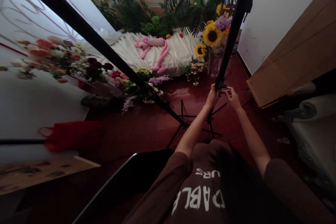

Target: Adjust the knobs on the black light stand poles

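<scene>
Tripod stand (233, 33) rises from red flooring (164, 126); the left hand (213, 96) curls its fingers round the pole. The right hand's (232, 97) fingers crowd its knob (222, 86), pinching or not I can't tell. Behind it, sunflowers (212, 36) top a clear container (215, 65).

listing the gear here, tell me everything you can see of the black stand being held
The black stand looks like metal: a straight pole, slanting in this view, with a knob partway up and thin spread legs on the red floor. Its top leaves the frame. The left grip holds it; the right grip is at the knob.
</scene>
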`<move>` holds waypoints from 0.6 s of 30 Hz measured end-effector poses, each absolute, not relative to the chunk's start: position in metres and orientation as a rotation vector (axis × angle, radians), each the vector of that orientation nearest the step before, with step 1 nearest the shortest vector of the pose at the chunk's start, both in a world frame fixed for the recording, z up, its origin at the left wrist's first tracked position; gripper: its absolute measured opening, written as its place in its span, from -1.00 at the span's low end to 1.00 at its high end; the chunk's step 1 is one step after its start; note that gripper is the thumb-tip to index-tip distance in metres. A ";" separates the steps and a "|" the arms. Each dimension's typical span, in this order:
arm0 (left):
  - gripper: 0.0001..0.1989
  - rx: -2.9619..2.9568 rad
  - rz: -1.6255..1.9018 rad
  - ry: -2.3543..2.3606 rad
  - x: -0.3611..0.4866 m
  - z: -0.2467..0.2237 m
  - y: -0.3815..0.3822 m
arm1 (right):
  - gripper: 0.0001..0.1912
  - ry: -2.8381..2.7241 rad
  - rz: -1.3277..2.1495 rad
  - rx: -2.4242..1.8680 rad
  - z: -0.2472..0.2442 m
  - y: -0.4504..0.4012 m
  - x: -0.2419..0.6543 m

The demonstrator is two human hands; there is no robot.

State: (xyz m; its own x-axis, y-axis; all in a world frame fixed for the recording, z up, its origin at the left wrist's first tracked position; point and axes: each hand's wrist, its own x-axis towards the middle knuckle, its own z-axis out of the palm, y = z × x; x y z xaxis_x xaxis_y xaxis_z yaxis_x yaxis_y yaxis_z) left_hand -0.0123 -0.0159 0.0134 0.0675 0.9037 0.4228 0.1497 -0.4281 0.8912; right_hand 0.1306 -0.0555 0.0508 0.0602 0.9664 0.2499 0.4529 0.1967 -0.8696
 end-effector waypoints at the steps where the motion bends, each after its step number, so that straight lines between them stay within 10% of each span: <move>1: -0.69 1.669 1.413 1.062 -0.012 0.014 -0.016 | -0.47 -1.524 0.694 -1.425 0.052 -0.054 0.130; 12: -0.72 1.678 1.451 1.049 -0.011 0.014 -0.014 | -0.87 -0.938 1.139 -1.647 0.068 -0.027 0.110; 18: -0.58 1.658 1.430 1.011 -0.021 0.009 -0.025 | -0.67 -0.798 1.027 -1.471 0.051 -0.059 0.098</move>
State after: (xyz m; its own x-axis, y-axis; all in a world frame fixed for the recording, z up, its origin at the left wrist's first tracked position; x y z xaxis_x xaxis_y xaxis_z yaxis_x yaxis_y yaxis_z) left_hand -0.0211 -0.0251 0.0094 0.0796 0.8985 0.4316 0.1078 -0.4382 0.8924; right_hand 0.0981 -0.0588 0.0514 0.3930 0.9044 -0.1662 -0.0623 -0.1541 -0.9861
